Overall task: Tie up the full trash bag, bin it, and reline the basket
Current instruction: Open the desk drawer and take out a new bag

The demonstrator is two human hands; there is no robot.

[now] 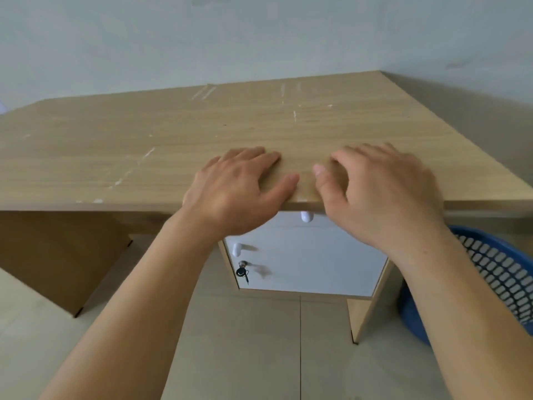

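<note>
The wall (202, 39) is filling the top of the view, pale and plain. Below it the surface (144, 145), a light wood top with pale scuffs and scratches, is stretching from the left edge to the far right corner. The tiled floor (245, 356) is showing beneath, with a seam running toward the viewer.

Under the surface on the right, a white cabinet (311, 267) is sitting closed, framed in the same wood. A wood side panel (57, 255) is standing under the left part.

The basket (496, 272), blue with a mesh wall, is standing on the floor at the right edge, just beside the cabinet's side and partly hidden behind the right forearm. Whether it is holding a bag cannot be told from here.

Both forearms are reaching up from the bottom of the view. The left hand (233, 192) is lying palm down across the front edge of the surface, fingers spread flat, its grip wide and holding nothing. The right hand (383, 192) is resting close beside it, fingers curled with the tips touching the wood, its grip also loose and empty. The two thumbs are lying near each other, apart.

Two white knobs are showing on the cabinet, one (306, 217) just under the surface edge and one (237, 249) lower left. A small key (242, 272) is hanging in a lock below the lower knob.
</note>
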